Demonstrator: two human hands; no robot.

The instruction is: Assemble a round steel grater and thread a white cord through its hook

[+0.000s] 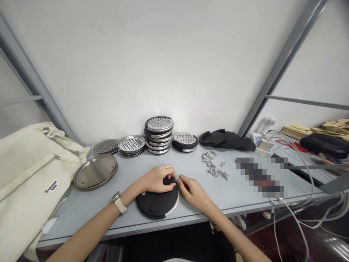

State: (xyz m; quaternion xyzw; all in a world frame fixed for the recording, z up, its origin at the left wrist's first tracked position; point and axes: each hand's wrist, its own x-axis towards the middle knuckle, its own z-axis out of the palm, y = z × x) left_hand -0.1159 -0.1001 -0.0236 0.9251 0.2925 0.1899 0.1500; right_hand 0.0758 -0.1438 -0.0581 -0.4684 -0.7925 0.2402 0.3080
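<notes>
Your left grip [158,179] is closed over the far right edge of the black-backed metal disc [159,204], thumb across its dark face and fingers curled beyond. Your right grip [191,190] has thumb and forefinger pinched together on a small metal clip [175,179] at that edge; the clip is mostly covered by fingertips, so its shape is hard to make out. The disc lies under your left grip and just left of your right one, on the tabletop [188,214] close to its near edge. Your left hand hides its far part; a thin metallic rim shows along its right side.

Beyond your right grip, to the right, lie loose wire clips [214,165], too tangled to count. Straight beyond your left grip rises a tall stack of grater discs [159,125], with a shorter grater stack [185,140] to its right and black round covers [218,138] farther right. Left of your left grip, past the wristwatch [119,202], are plain metal discs [95,173]; a cream bag [40,171] is cut off by the left border. Far right of your right grip, a pixelated patch [260,178] conceals whatever is there.
</notes>
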